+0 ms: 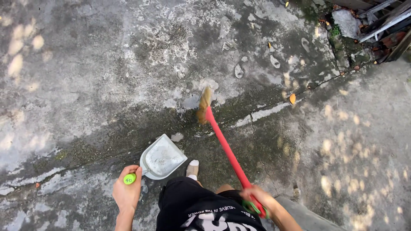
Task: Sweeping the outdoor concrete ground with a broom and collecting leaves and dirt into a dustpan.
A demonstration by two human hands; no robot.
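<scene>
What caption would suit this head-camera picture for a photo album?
Seen from above, the right hand grips a red-handled broom while the left hand holds a grey dustpan over cracked, damp concrete ground.

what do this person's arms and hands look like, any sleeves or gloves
Both hands are bare: no gloves, rings or watch show on the left hand or the right hand. Both forearms are uncovered, with no sleeves reaching them. Black clothing with white lettering shows between them.

Soft shaded daylight covering concrete ground (107, 77); dappled sun spots glowing right of broom (204, 105); broom head blurring; edges bending slightly.
</scene>
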